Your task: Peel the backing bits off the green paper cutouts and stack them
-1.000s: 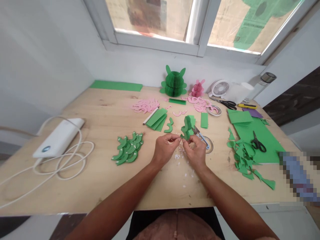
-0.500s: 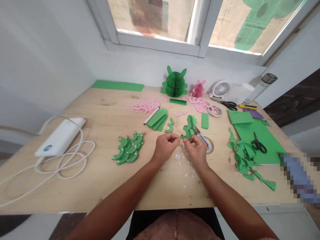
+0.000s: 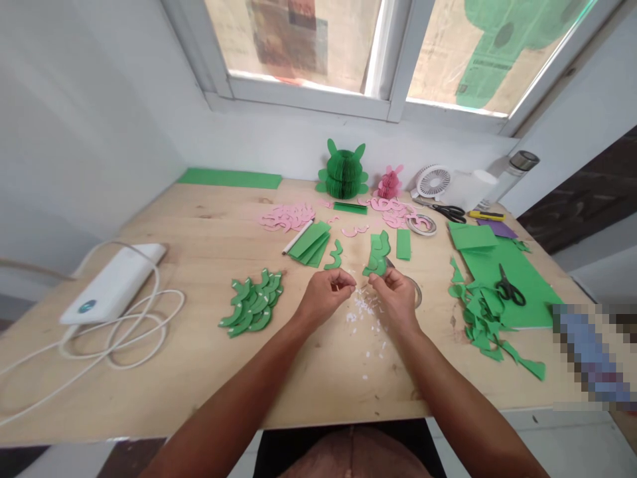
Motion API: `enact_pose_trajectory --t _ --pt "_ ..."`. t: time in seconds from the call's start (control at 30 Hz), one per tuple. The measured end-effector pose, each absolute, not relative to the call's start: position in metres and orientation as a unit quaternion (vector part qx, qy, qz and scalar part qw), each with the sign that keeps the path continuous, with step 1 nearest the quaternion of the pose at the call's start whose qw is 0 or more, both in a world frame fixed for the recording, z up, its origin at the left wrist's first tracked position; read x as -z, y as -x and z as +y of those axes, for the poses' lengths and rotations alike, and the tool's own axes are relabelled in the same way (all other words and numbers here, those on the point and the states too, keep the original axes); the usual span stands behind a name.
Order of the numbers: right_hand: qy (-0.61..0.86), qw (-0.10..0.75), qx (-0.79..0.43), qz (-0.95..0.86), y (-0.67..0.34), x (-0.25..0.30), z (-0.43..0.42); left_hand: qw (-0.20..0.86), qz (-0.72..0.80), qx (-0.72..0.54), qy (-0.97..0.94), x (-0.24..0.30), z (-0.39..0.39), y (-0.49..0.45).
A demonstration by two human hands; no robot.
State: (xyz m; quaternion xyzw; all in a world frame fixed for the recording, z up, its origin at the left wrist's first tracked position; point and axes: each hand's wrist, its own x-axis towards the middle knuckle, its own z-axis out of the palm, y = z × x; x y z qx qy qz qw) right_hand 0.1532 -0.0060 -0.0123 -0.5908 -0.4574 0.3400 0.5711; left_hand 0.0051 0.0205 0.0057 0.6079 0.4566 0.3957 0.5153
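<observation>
My right hand pinches a wavy green paper cutout by its lower edge and holds it above the table. Just left of it, my left hand has its thumb and fingertips pressed together; whatever is between them is too small to make out. Tiny white paper bits lie scattered below and between my hands. A tape roll shows partly from behind my right hand. Another wavy green cutout lies ahead of my left hand. To the left sits a pile of green cutouts with small white patches.
Green scraps and black scissors lie right, by green sheets. Pink cutouts, a green honeycomb figure, a pink one and a small fan stand or lie behind. A white device with looped cable is left.
My hands have moved apart, the left one away from the green cutout. The cutout has tilted in my right hand, and the view has shifted slightly.
</observation>
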Motion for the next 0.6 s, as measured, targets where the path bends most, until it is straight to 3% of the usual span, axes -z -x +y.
enact_pose_trajectory --t 0.6 --pt "0.531 0.58 -0.452 -0.422 -0.1437 0.0149 -0.0084 0.665 0.391 -0.452 -0.447 -0.0077 0.0207 -0.0082"
